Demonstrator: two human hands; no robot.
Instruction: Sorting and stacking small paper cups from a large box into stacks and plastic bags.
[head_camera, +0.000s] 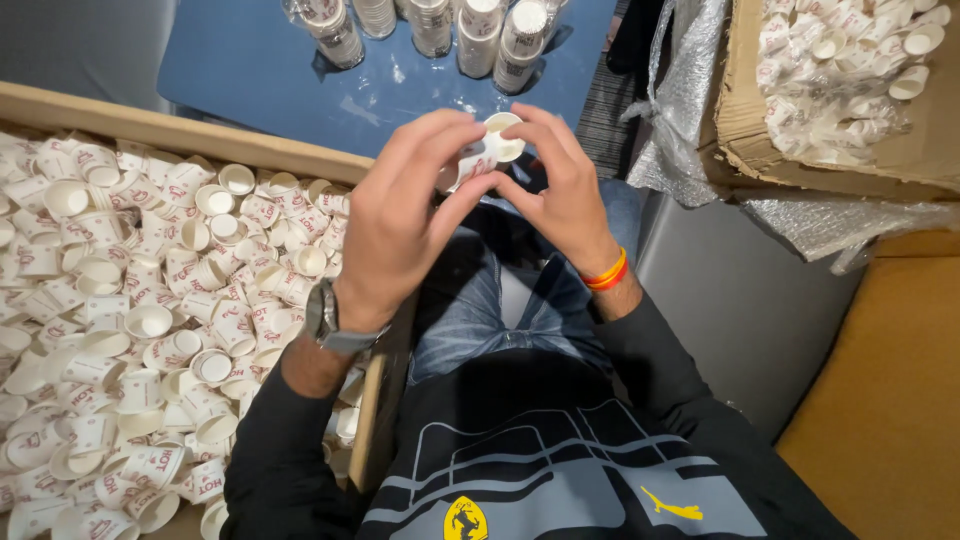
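Blue tabletop (270, 70) fills the twelve o'clock area, carrying wrapped stacks of cups (430, 25) along its far edge, cut off by the frame. At centre, both hands meet over the person's lap. The left hand (400, 215), wearing a wristwatch (330, 320), curls its fingers closed around a small paper cup (490, 150), and the right hand (560, 185), with an orange wristband (607, 273), pinches the same cup at its open rim from the three o'clock side. Most of the cup's body is hidden behind the left fingers, so whether it is one cup or several nested cannot be made out. At nine o'clock, a cardboard box (200, 135) holds a heap of loose cups (150, 320). At two o'clock, another carton (745, 110) holds more cups, partly cropped.
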